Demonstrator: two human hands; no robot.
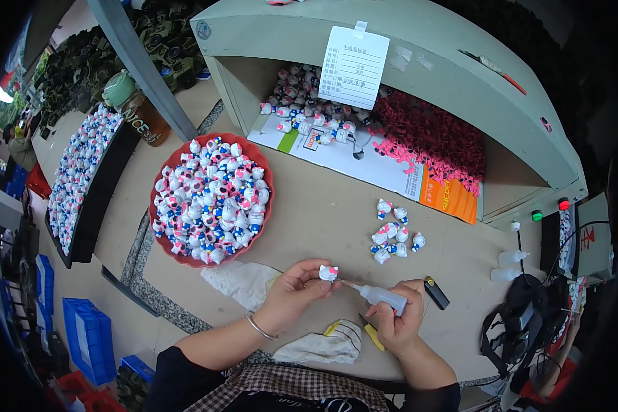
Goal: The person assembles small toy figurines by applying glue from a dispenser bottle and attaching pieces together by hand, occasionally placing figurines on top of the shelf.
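Pinching the figurine (328,272), your left hand (290,295) sits left of the squeeze bottle (383,298) your right hand (402,323) grips; bottle axis runs up-left, nozzle near figurine, contact unclear.

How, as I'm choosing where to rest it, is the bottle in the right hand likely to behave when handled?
The bottle is probably light: it looks small, and the right hand alone holds it. Being translucent and plastic-looking, it would likely give when squeezed. Laid on its side, it may roll, since its body looks rounded.
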